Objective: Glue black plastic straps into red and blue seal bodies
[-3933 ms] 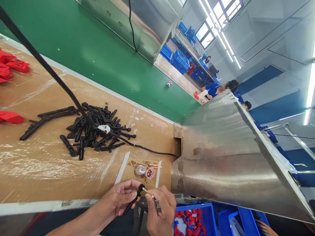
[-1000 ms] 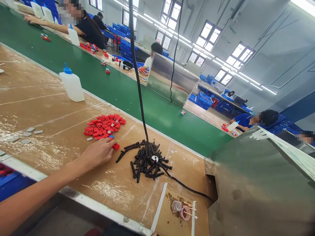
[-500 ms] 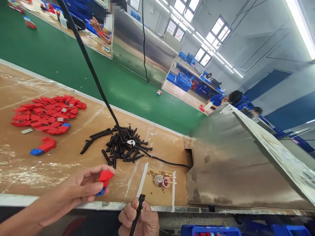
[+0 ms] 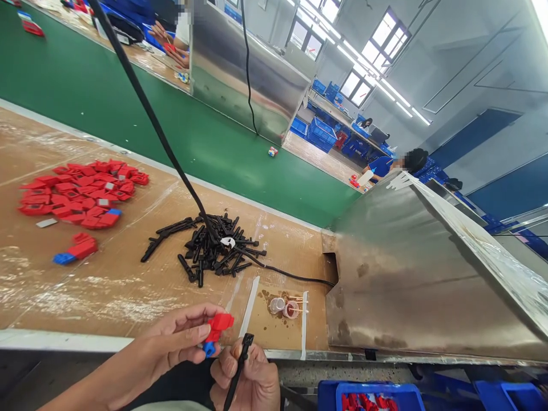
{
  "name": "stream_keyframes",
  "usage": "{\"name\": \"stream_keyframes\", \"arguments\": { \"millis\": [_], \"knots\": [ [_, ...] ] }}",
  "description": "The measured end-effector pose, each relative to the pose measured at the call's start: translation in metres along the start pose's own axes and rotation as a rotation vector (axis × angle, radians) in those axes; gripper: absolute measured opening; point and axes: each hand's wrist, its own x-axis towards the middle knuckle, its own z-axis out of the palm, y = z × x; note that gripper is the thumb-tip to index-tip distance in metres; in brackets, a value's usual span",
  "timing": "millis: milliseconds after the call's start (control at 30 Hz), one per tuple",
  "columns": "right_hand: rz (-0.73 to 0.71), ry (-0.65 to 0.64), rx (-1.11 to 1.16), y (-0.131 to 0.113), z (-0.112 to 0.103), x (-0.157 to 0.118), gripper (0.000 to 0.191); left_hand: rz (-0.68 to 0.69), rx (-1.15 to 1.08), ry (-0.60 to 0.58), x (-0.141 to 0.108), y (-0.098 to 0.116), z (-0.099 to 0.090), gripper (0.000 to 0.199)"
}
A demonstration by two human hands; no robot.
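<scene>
My left hand (image 4: 180, 337) pinches a red and blue piece (image 4: 219, 328) between thumb and fingers, its blue end pointing down. Just right of it, my right hand (image 4: 252, 379) grips a slim black part (image 4: 240, 365), held slanted with its tip up. Both hands are at the table's front edge, close together. Beyond them lies a pile of black parts (image 4: 214, 251). Farther left is a heap of red pieces (image 4: 81, 191), with a separate red and blue piece (image 4: 81, 248) in front of it.
Two small cups (image 4: 291, 310) with sticks stand between white tape strips. A black cable (image 4: 149, 114) crosses above the black pile. A metal panel (image 4: 406, 274) closes off the right side. Behind the table runs a green belt (image 4: 205, 151); a blue bin (image 4: 379, 394) sits below. People work beyond.
My left hand has moved right with the red and blue piece, up beside my right hand. My right hand still holds the black part, nearly in place. The view has shifted slightly.
</scene>
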Motion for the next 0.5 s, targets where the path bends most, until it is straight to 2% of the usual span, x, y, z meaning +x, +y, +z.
{"name": "stream_keyframes", "arguments": {
  "millis": [100, 300, 500],
  "knots": [
    [-0.012, 0.048, -0.006, 0.000, 0.002, 0.000, 0.043, 0.022, 0.033, -0.012, -0.005, 0.002, 0.008, 0.067],
    [0.016, 0.136, -0.003, -0.005, 0.015, -0.001, 0.045, 0.022, 0.109, -0.139, 0.001, 0.000, 0.013, 0.059],
    [0.007, 0.187, -0.083, -0.002, 0.016, -0.003, 0.050, 0.017, 0.114, -0.092, 0.008, -0.008, 0.009, 0.064]
  ]
}}
